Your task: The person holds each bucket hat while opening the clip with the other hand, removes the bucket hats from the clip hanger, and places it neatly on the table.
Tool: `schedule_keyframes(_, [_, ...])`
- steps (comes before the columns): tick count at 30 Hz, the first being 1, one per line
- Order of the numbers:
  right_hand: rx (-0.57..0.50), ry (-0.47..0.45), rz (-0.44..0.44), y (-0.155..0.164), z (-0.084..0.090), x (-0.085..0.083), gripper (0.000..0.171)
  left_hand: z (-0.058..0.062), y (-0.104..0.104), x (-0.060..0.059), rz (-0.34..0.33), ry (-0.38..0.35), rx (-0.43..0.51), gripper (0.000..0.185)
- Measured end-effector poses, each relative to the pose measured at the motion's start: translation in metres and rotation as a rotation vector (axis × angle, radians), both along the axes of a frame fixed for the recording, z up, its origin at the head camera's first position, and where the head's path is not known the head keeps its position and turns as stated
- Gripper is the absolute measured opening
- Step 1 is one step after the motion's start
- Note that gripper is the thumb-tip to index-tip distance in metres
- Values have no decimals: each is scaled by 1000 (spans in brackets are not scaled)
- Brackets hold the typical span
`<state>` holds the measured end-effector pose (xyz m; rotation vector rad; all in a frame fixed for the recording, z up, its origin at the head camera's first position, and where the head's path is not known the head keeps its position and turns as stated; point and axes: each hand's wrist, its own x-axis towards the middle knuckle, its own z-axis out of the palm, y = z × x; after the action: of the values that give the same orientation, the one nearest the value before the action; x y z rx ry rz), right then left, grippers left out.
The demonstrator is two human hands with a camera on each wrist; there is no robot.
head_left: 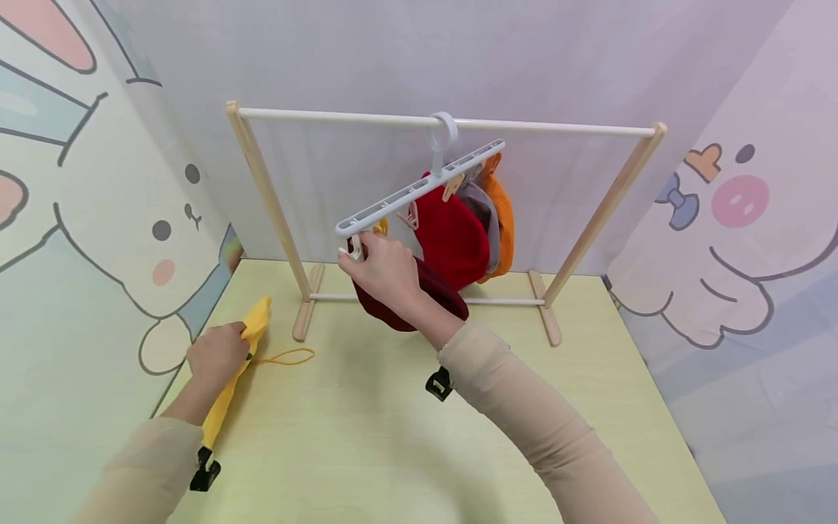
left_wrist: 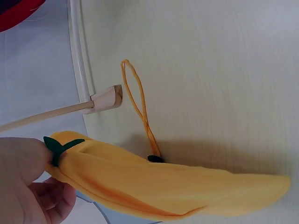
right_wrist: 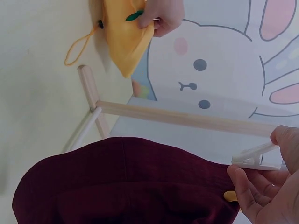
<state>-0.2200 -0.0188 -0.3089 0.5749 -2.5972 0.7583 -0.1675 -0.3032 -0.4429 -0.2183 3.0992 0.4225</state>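
My left hand [head_left: 218,354] grips the folded edge of a yellow fabric hat [left_wrist: 154,182] beside its green leaf-shaped patch [left_wrist: 60,149]. An orange-yellow cord loop [left_wrist: 140,100] with a dark toggle trails from the hat over the table. At the near end of a pale grey clip hanger [head_left: 393,198], my right hand [head_left: 390,275] pinches a white clip [right_wrist: 254,156] between thumb and fingers. A maroon hat [right_wrist: 121,182] hangs there, its edge right at those fingers. Behind it, a red hat [head_left: 452,233], a grey hat [head_left: 487,211] and an orange hat [head_left: 505,233] hang from the same tilted hanger.
The hanger's ring hooks over the white top bar [head_left: 340,117] of a wooden rack [head_left: 265,189] standing on the pale table [head_left: 366,451]. Cloth walls printed with cartoon animals enclose the back and sides. Black mounts [head_left: 439,383] sit under both wrists.
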Motion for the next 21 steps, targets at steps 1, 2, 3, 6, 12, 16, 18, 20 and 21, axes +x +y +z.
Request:
schedule_keyframes(1, [0, -1, -1, 0, 0, 0, 21, -3, 0, -1, 2, -1, -2, 24])
schedule_keyframes(2, [0, 0, -1, 0, 0, 0, 21, -6, -1, -1, 5, 3, -3, 24])
schedule_keyframes(3, [3, 1, -1, 0, 0, 0, 21, -10, -2, -1, 7, 6, -2, 23])
schedule_keyframes(6, [7, 5, 3, 1, 0, 0, 21, -18, -4, -2, 13, 19, -1, 22])
schedule_keyframes(12, [23, -5, 7, 1, 0, 0, 22, -28, -8, -3, 17, 38, -5, 20])
schedule_keyframes(16, [27, -10, 8, 1, 1, 0, 22, -33, -10, -4, 15, 44, -4, 18])
schedule_keyframes(18, [26, -11, 9, 1, 1, 0, 22, -36, -11, -5, 15, 43, -1, 17])
schedule_keyframes(20, [26, -13, 11, 1, 0, -1, 23, -39, -12, -5, 18, 40, 8, 17])
schedule_keyframes(21, [25, -15, 11, 1, 0, -1, 23, -41, -12, -6, 21, 39, 14, 16])
